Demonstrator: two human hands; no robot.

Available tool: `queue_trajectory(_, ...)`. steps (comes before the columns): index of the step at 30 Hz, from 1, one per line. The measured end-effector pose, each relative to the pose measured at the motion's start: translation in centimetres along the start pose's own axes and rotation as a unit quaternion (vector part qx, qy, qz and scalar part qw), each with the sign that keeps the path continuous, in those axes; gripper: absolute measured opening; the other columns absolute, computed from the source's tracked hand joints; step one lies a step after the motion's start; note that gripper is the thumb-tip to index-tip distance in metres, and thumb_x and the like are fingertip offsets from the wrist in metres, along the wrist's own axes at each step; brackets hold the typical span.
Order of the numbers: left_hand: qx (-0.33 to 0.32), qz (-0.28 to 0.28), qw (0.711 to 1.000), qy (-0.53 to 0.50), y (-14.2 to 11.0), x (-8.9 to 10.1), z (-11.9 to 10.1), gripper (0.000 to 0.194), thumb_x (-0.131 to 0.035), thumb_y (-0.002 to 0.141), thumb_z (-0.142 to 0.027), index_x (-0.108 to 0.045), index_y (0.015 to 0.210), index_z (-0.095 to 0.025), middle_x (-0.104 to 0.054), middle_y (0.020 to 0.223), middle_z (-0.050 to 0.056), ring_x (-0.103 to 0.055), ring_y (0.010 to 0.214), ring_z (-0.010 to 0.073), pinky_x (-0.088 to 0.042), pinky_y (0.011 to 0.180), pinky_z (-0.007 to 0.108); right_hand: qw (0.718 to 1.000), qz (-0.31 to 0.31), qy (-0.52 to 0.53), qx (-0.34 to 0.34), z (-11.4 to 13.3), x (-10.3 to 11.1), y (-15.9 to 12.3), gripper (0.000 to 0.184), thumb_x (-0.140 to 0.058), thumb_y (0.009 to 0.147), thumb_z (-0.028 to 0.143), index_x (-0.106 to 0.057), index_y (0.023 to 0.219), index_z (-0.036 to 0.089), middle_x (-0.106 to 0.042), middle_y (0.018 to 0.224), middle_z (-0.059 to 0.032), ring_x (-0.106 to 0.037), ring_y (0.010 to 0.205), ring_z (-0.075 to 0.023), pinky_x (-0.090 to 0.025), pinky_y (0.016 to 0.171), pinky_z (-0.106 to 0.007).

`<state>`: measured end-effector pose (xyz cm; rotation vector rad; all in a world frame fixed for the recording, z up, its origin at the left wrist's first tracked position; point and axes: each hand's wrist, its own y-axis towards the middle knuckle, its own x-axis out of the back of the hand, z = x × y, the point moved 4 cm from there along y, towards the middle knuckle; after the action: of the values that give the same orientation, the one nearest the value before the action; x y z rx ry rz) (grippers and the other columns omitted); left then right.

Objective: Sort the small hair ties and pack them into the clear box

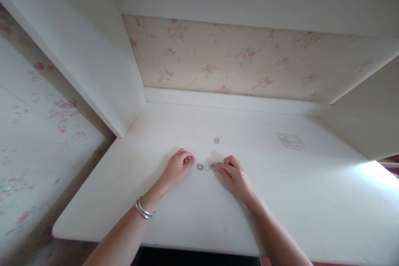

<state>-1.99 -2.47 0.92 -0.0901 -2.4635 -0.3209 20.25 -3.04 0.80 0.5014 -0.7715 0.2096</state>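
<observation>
My left hand (179,167) rests on the white tabletop with its fingers curled and the thumb against them; whatever may be between them is too small to make out. Just to its right lies a thick greyish ring (198,167), flat on the surface. A thin pale ring (207,170) is beside it. With thumb and index finger pinched, my right hand (233,175) is on another small ring (212,166), partly hidden by the fingertips. Farther back lie a yellowish ring (216,141) and a thin ring (219,136), touching or nearly so.
A clear plastic bag (290,141) lies flat on the white table (311,208) at the right. White panels (71,41) enclose the table on the left and right, with flowered wallpaper (230,58) behind. A silver bracelet (144,210) circles my left wrist.
</observation>
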Motion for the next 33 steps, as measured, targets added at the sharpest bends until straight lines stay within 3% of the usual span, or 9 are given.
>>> queue_trajectory(7,0.0,0.005,1.0,0.003,0.0,-0.1,0.0,0.019,-0.048,0.087,-0.03,-0.063,0.084,-0.02,-0.058,0.081,0.002,-0.056,0.073,0.0141,-0.045,0.068,0.027,0.998,-0.023,-0.058,0.032,1.7,-0.6,0.1,0.022,-0.048,0.091,0.031,-0.069,0.093,0.027,-0.049,0.079,-0.0034,-0.048,0.077,-0.0159,-0.038,0.075,-0.032)
queue_trajectory(13,0.003,0.003,1.0,0.006,0.0,0.0,-0.1,0.021,-0.046,0.088,-0.031,-0.064,0.083,-0.02,-0.058,0.081,0.003,-0.056,0.073,0.0141,-0.045,0.067,0.026,0.99,0.012,-0.122,0.072,4.6,-2.1,1.0,0.021,-0.047,0.091,0.029,-0.069,0.093,0.03,-0.052,0.083,-0.0036,-0.046,0.079,-0.0164,-0.031,0.078,-0.034)
queue_trajectory(24,0.0,0.004,1.0,-0.007,-0.1,0.2,-0.3,0.018,-0.049,0.086,-0.029,-0.064,0.084,-0.02,-0.059,0.083,0.002,-0.057,0.075,0.014,-0.045,0.069,0.025,0.988,0.027,-0.134,0.072,4.2,-2.9,1.1,0.021,-0.051,0.089,0.025,-0.069,0.097,0.033,-0.053,0.084,-0.0034,-0.046,0.08,-0.0162,-0.031,0.077,-0.033)
queue_trajectory(29,0.011,0.001,1.0,-0.014,0.1,0.6,0.0,0.021,-0.048,0.086,-0.03,-0.064,0.082,-0.018,-0.059,0.08,0.002,-0.056,0.073,0.0132,-0.044,0.067,0.024,0.992,-0.076,-0.093,0.025,2.5,-0.5,0.5,0.02,-0.05,0.09,0.031,-0.069,0.092,0.027,-0.054,0.08,-0.0031,-0.05,0.078,-0.0152,-0.034,0.077,-0.032)
queue_trajectory(33,0.044,-0.028,0.999,-0.011,0.8,0.7,0.6,0.02,-0.049,0.084,-0.03,-0.065,0.084,-0.017,-0.062,0.083,0.002,-0.057,0.073,0.0132,-0.045,0.069,0.024,0.982,-0.163,-0.019,-0.096,-1.5,2.1,-0.1,0.028,-0.048,0.088,0.041,-0.07,0.09,0.024,-0.055,0.078,-0.0023,-0.052,0.073,-0.0148,-0.039,0.071,-0.029)
